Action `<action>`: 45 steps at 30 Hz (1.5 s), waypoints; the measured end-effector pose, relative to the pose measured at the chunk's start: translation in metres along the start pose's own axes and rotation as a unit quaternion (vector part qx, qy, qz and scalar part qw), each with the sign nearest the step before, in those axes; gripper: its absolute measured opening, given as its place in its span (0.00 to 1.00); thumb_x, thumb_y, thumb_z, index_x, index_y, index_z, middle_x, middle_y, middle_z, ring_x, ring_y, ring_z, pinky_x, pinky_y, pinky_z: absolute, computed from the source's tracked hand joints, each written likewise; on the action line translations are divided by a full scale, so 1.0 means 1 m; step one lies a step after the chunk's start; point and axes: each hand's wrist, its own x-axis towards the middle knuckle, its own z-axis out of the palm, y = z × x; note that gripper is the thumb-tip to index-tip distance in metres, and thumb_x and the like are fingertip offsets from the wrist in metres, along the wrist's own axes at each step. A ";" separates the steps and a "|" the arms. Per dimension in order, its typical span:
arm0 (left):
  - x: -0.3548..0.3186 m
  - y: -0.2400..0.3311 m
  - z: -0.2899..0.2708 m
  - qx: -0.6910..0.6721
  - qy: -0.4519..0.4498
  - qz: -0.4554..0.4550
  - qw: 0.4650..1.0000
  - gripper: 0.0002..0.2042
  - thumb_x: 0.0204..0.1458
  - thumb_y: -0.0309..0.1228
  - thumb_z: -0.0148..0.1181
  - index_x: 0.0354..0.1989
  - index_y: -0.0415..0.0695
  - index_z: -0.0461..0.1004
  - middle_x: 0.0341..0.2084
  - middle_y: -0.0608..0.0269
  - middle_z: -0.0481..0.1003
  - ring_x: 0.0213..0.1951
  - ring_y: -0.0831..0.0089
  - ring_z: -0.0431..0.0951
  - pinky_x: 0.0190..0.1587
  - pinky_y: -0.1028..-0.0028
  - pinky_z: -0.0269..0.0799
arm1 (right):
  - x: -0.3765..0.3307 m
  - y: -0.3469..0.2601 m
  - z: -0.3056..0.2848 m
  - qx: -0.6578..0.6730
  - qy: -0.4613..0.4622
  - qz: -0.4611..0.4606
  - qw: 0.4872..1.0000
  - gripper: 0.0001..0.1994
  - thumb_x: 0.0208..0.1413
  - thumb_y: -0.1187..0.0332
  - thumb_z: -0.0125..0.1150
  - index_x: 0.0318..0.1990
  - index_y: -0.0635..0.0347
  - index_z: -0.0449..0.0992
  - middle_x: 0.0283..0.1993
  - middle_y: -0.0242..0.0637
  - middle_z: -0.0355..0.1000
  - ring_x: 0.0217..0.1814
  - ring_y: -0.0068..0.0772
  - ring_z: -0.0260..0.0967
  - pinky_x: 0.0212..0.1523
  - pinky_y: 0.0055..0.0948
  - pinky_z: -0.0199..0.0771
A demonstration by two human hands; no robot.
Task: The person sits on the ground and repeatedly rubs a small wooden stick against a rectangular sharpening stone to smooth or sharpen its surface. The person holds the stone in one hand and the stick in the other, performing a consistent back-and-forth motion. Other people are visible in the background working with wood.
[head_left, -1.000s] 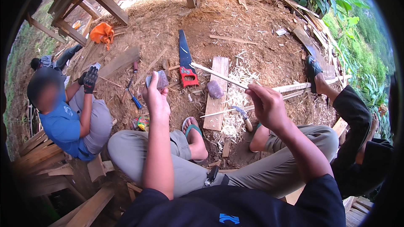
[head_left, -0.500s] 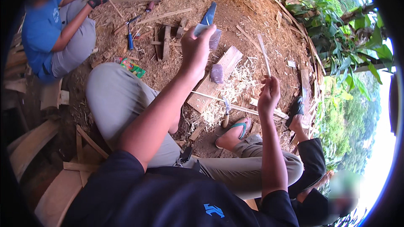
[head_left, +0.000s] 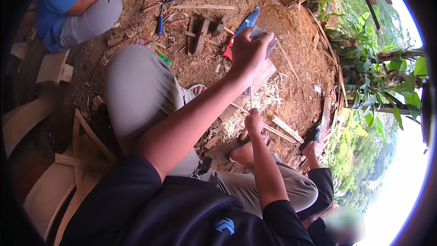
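Observation:
My left hand [head_left: 253, 52] is raised over the work area and closed on a folded sheet [head_left: 257, 32], grey on one side and purplish brown on the other, like sandpaper. Lower down, my right hand [head_left: 254, 121] is closed round the bottom end of a thin pale strip [head_left: 251, 96]. The strip points up toward my left wrist, and its upper end is hidden there; whether it touches the sheet I cannot tell. Beneath my hands lies a wooden plank [head_left: 266, 73], partly covered by my left hand and forearm, among pale shavings [head_left: 271, 92].
Beyond my left hand lies a saw [head_left: 249, 21] with a blue blade and red handle. A blue-handled hammer [head_left: 160, 23] and wood blocks [head_left: 201, 37] lie farther left. A person in a blue shirt [head_left: 59, 4] sits at upper left; another person's dark trouser leg [head_left: 319, 189] is at lower right.
My right hand has moved left and down, bringing the strip in below my left hand. My left hand has shifted right in the picture. The view has turned, showing the saw's red handle.

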 end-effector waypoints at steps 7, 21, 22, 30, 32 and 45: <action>-0.004 -0.012 -0.003 0.050 -0.072 -0.051 0.995 0.04 0.50 0.28 0.57 0.33 0.43 0.74 0.28 0.65 0.75 0.31 0.78 0.74 0.35 0.77 0.69 | -0.025 -0.027 -0.145 0.274 0.047 -0.056 0.959 0.14 0.64 0.63 0.47 0.45 0.64 0.73 0.26 0.43 0.77 0.26 0.38 0.76 0.31 0.35 0.72; -0.066 -0.052 0.022 0.193 -0.377 -0.042 0.905 0.14 0.56 0.34 0.62 0.48 0.41 0.78 0.31 0.67 0.78 0.35 0.82 0.76 0.40 0.79 0.71 | -0.071 0.001 -0.236 0.298 0.066 -0.208 0.929 0.08 0.60 0.70 0.57 0.43 0.64 0.76 0.24 0.42 0.76 0.25 0.28 0.75 0.27 0.28 0.72; -0.066 -0.053 0.022 0.177 -0.383 -0.057 0.905 0.14 0.56 0.34 0.62 0.47 0.40 0.78 0.31 0.67 0.78 0.35 0.82 0.76 0.40 0.78 0.70 | -0.071 0.002 -0.234 0.292 0.058 -0.218 0.929 0.08 0.60 0.70 0.57 0.43 0.64 0.76 0.24 0.42 0.76 0.25 0.29 0.76 0.27 0.29 0.72; -0.049 -0.055 0.027 0.142 -0.271 -0.082 0.949 0.09 0.57 0.34 0.60 0.32 0.41 0.77 0.25 0.68 0.77 0.26 0.82 0.75 0.30 0.80 0.69 | -0.067 0.017 -0.228 0.251 0.121 -0.272 0.921 0.06 0.58 0.72 0.57 0.41 0.58 0.78 0.29 0.44 0.76 0.29 0.48 0.76 0.29 0.39 0.74; -0.047 -0.044 0.032 0.153 -0.238 -0.073 0.956 0.11 0.59 0.36 0.57 0.34 0.40 0.78 0.26 0.67 0.77 0.27 0.81 0.75 0.32 0.80 0.69 | -0.066 0.020 -0.231 0.244 0.133 -0.262 0.924 0.06 0.58 0.70 0.57 0.41 0.57 0.78 0.30 0.42 0.77 0.31 0.48 0.76 0.30 0.39 0.74; -0.066 -0.074 0.037 0.215 -0.270 -0.102 0.933 0.10 0.59 0.35 0.59 0.39 0.40 0.78 0.26 0.67 0.77 0.28 0.81 0.77 0.33 0.80 0.71 | -0.068 0.029 -0.225 0.225 0.094 -0.205 0.948 0.09 0.57 0.65 0.62 0.40 0.58 0.79 0.27 0.44 0.77 0.27 0.42 0.76 0.27 0.34 0.72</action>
